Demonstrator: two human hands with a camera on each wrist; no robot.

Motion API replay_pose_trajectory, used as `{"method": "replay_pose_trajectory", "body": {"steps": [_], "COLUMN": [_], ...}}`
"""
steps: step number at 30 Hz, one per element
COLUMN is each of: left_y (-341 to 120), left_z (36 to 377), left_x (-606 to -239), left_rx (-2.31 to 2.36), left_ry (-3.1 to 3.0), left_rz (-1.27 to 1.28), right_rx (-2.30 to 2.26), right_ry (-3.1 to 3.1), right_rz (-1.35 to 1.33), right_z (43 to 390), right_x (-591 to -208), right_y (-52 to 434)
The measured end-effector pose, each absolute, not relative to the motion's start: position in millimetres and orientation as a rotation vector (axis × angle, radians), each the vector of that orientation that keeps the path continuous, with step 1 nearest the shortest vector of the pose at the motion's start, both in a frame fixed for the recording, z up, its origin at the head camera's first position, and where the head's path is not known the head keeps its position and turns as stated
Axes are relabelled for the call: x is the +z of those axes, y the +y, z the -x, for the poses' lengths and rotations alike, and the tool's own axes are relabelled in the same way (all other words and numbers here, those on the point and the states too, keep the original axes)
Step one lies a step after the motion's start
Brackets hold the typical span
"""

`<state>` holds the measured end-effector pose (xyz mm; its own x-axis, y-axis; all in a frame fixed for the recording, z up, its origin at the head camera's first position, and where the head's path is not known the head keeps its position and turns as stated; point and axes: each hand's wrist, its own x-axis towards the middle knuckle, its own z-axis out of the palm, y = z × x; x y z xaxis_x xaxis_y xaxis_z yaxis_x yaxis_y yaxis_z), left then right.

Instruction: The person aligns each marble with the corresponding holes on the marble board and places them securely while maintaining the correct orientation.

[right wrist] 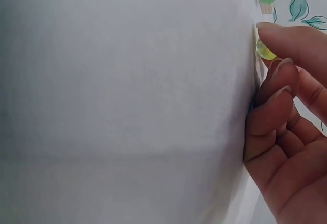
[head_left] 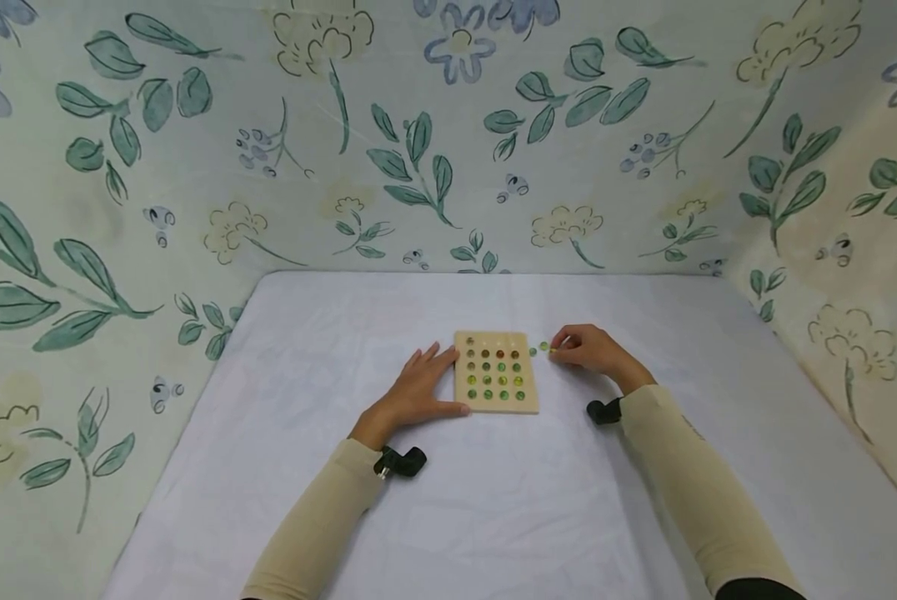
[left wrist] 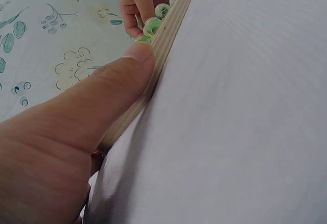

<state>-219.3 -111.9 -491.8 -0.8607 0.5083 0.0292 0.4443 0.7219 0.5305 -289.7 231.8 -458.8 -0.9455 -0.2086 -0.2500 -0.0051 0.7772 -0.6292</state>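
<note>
A square wooden board [head_left: 498,405] lies on the white cloth, with rows of green, yellow-green and reddish-brown glass marbles in its hollows. In its far row only the leftmost hollow holds a marble [head_left: 470,341]. My left hand [head_left: 414,393] rests at the board's left side, fingers spread along that edge and thumb on the near left corner. Off the board's right edge, my right hand [head_left: 593,350] pinches a yellow marble [right wrist: 265,49] between thumb and index finger, its other fingers curled. Between that hand and the board sit two loose green marbles, one nearer the board [head_left: 533,352] and one farther right [head_left: 543,345].
White cloth [head_left: 523,508] covers the table, lightly creased. Flower-patterned fabric [head_left: 411,100] hangs behind and at both sides. A small black camera [head_left: 403,462] is strapped to the left wrist, and another black camera [head_left: 604,411] to the right wrist.
</note>
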Motion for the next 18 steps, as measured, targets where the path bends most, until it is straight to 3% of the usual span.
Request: {"method": "replay_pose_trajectory", "body": {"steps": [18], "left_y": [-111.6], "left_z": [220.4], "left_x": [-494.3], "left_rx": [0.819], "left_ry": [2.806], "left_rz": [-0.763], "right_rx": [-0.96], "right_ry": [2.683], "right_rz": [0.194], "right_z": [288.9], "right_x": [-459.5], "right_y": [230.3]}}
